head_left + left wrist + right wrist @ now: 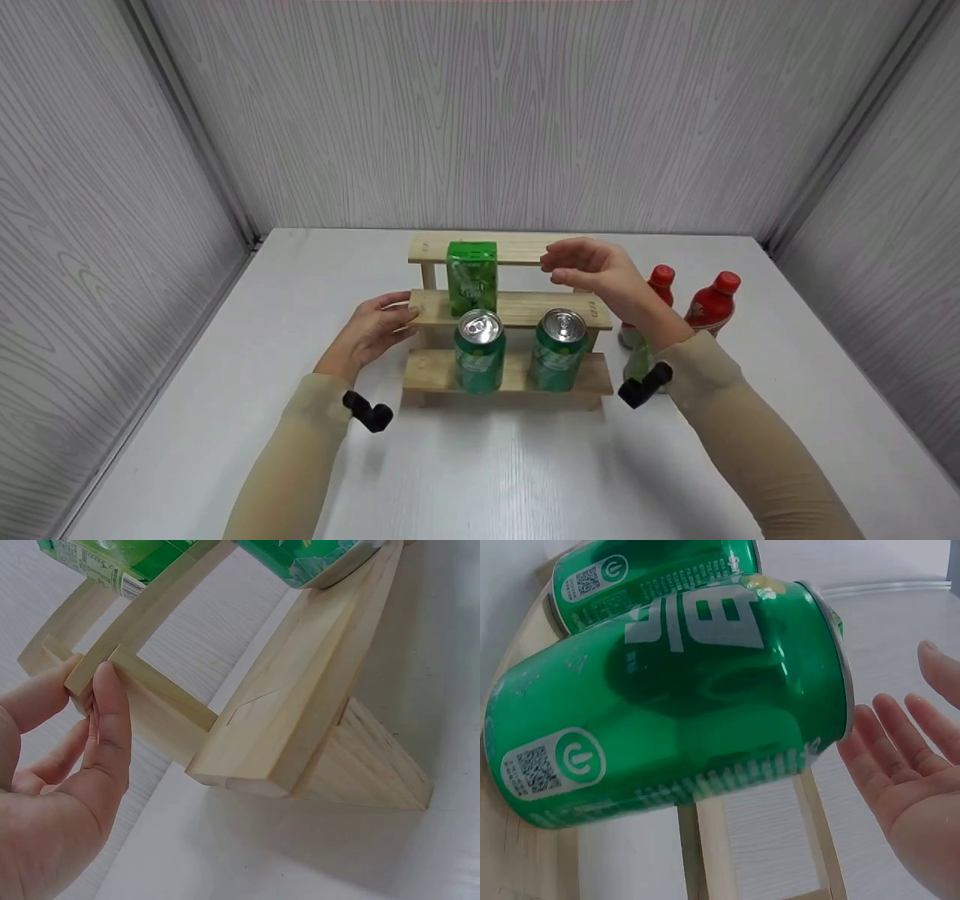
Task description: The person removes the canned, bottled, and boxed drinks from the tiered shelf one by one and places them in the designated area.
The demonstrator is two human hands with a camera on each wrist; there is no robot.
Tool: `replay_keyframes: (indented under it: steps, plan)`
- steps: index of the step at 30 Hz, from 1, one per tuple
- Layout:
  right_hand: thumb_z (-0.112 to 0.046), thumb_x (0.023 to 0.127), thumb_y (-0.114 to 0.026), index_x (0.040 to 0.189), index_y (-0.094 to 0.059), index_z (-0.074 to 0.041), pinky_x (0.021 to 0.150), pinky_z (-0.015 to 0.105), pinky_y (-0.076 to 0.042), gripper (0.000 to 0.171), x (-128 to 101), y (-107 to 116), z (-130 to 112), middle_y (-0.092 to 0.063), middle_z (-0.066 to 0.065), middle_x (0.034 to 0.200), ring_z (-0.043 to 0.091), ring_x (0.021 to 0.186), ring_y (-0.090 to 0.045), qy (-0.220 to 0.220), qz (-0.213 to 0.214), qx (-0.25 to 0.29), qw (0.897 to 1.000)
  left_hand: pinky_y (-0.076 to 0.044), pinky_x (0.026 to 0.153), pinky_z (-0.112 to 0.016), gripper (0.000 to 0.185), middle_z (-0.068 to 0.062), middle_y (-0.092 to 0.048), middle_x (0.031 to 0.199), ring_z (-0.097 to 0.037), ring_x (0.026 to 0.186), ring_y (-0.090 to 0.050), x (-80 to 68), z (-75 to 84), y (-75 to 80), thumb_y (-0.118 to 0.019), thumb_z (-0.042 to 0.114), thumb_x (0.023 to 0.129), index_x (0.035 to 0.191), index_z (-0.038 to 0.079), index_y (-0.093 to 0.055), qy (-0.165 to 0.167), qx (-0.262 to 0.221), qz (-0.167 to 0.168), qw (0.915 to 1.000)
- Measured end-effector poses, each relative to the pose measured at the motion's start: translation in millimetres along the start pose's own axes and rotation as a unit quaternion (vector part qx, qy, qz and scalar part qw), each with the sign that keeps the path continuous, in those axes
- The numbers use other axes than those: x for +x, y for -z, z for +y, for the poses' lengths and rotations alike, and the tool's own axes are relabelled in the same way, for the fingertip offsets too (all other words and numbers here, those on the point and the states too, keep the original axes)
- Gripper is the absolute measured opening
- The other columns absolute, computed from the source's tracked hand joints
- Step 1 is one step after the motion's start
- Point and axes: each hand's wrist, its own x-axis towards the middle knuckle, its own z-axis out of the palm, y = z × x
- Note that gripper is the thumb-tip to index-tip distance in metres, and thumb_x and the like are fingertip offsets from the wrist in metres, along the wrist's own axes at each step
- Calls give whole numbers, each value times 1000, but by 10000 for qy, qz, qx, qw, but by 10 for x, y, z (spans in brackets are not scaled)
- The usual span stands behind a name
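A three-step wooden rack stands on the table. My left hand pinches the left end of its middle step between thumb and fingers, as the left wrist view shows close up. On that step a green drink carton stands upright toward the left. Two green soda cans are side by side on the lowest step; in the right wrist view the nearer can fills the middle. My right hand, its fingers loosely bent and holding nothing, hovers over the right part of the rack, near the top step.
Right of the rack, a bottle with a red cap stands beside another red-capped bottle. A greenish bottle is partly hidden by my right wrist. Grey wood-grain panels enclose the white table at back and sides.
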Motion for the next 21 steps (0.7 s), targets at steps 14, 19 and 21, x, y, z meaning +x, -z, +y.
replay_keyframes:
  steps: [14,19,21]
  plan:
    - [-16,83,-72,133,-46,-5,93,39,-43,58,403,-270,-78,-51,16,126,29,116,-50,-496,-258,-235,9982,-51,75,-29,59,-17,-48,121,-20,92,-60,-8,1,25,-67,0,83,136,1,-40,46,7,54,10000]
    - [-17,82,-72,135,-44,-7,93,40,-44,60,504,-337,-60,-48,17,129,27,116,-50,-727,-362,-493,9955,-51,77,-30,59,-16,-49,121,-20,93,-60,4,-5,13,-68,1,83,136,2,-40,59,-2,45,10000]
    - [-18,82,-73,134,-44,-8,92,39,-44,60,529,-349,-49,-49,16,129,26,116,-50,-867,-384,-606,9937,-51,78,-30,59,-16,-49,122,-21,94,-60,10,-10,5,-68,2,83,135,2,-41,77,-7,36,10000]
